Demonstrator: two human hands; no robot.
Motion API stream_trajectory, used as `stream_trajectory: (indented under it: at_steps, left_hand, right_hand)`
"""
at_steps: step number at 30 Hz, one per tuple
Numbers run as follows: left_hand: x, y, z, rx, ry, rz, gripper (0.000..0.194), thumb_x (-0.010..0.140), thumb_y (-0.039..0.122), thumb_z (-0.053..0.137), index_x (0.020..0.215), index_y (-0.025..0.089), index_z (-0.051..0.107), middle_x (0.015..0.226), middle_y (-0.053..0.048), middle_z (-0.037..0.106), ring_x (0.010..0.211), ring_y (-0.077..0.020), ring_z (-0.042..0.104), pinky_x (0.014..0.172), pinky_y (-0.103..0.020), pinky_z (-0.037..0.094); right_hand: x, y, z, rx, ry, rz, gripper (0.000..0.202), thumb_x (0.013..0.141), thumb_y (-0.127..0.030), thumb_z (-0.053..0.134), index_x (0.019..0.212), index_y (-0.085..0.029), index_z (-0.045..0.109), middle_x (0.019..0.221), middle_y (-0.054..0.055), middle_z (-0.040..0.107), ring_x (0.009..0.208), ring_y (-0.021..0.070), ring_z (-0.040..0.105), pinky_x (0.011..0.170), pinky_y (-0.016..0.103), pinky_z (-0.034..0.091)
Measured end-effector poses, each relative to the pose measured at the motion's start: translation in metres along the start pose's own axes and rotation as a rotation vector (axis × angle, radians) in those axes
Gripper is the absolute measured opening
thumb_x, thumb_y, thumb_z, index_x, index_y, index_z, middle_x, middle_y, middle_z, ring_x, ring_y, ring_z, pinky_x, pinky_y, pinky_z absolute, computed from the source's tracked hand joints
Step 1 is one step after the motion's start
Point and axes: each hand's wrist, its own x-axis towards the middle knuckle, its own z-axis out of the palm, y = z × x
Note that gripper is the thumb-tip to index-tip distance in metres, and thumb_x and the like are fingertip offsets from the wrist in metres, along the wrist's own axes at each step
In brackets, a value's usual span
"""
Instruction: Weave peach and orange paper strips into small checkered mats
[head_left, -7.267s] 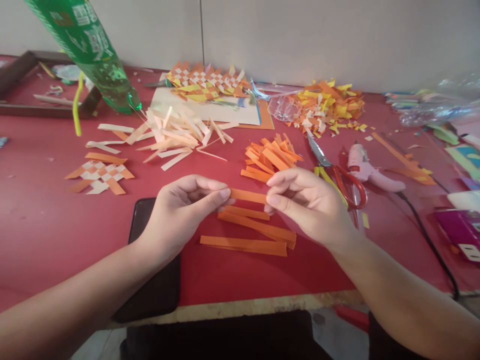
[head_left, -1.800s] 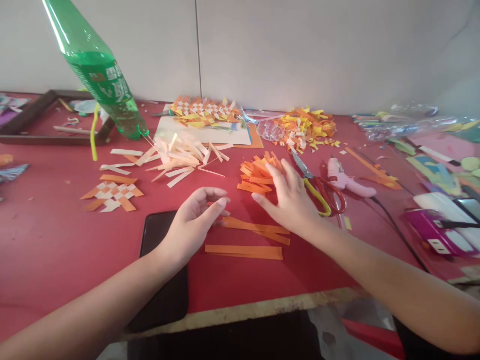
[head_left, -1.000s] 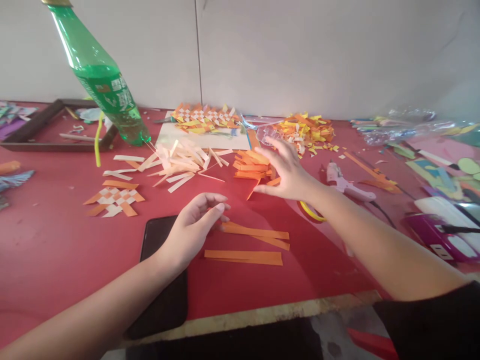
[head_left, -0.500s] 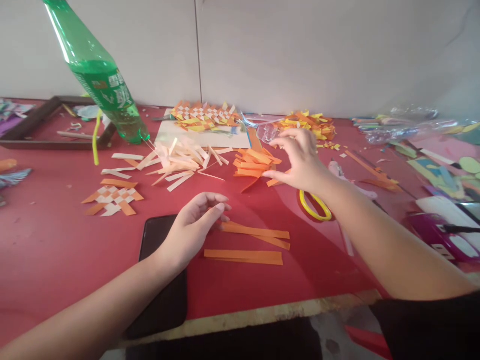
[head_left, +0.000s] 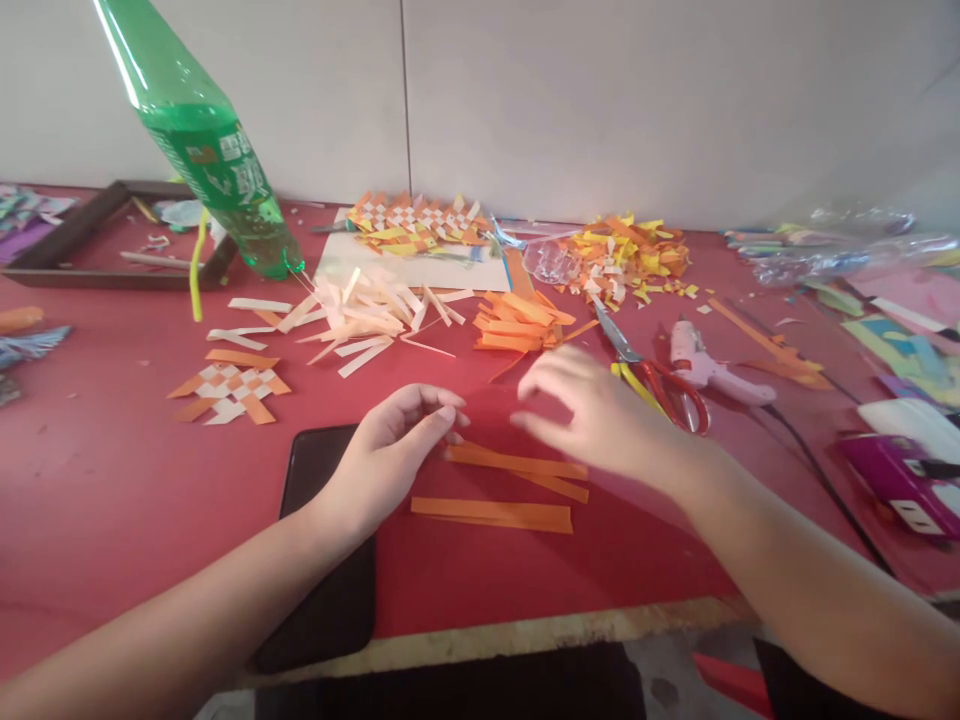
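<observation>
My left hand (head_left: pixel 401 450) rests above the black phone (head_left: pixel 330 590), its fingers curled and its fingertips at the left end of two crossed orange strips (head_left: pixel 517 464); whether it grips one cannot be made out. My right hand (head_left: pixel 589 410), slightly blurred, hovers over the red table with thumb and fingers apart and nothing between them. Nearer the front edge lies a folded orange strip (head_left: pixel 491 513). Beyond my hands are a pile of orange strips (head_left: pixel 521 320) and a heap of pale strips (head_left: pixel 367 310). A woven orange and white piece (head_left: pixel 232 387) lies at the left.
A green bottle (head_left: pixel 225 170) stands at the back left beside a dark frame (head_left: pixel 97 278). Red-handled scissors (head_left: pixel 637 360), a pink glue gun (head_left: pixel 712 365) and a purple device (head_left: pixel 900 480) are on the right. Woven strips (head_left: pixel 420 225) lie at the back.
My right hand has moved from beside the orange pile toward my body, uncovering the scissors. My left hand has hardly moved. The view has shifted slightly.
</observation>
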Motion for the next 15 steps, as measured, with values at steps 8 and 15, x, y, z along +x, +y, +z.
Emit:
stream_trajectory:
  at_steps: [8,15]
  left_hand:
    - [-0.009,-0.003,-0.001,0.967,-0.132,0.576,0.026,0.090,0.021,0.063,0.116,0.016,0.061,0.112,-0.011,0.070,0.108,-0.0263,0.061,0.097,-0.042,0.047]
    - [-0.004,-0.003,-0.003,1.108,-0.260,0.507,0.029,0.088,0.013,0.062,0.117,0.017,0.062,0.104,-0.009,0.073,0.096,-0.0269,0.062,0.086,-0.042,0.051]
  right_hand:
    - [-0.010,-0.037,0.020,0.240,-0.157,0.048,0.003,0.087,-0.014,0.069,0.089,-0.017,0.067,0.092,0.007,0.063,0.092,0.0228,0.057,0.082,0.036,0.050]
    - [-0.011,-0.032,0.031,0.363,-0.083,-0.021,0.012,0.091,-0.007,0.061,0.085,-0.018,0.063,0.088,0.005,0.064,0.089,0.0213,0.054,0.082,0.036,0.048]
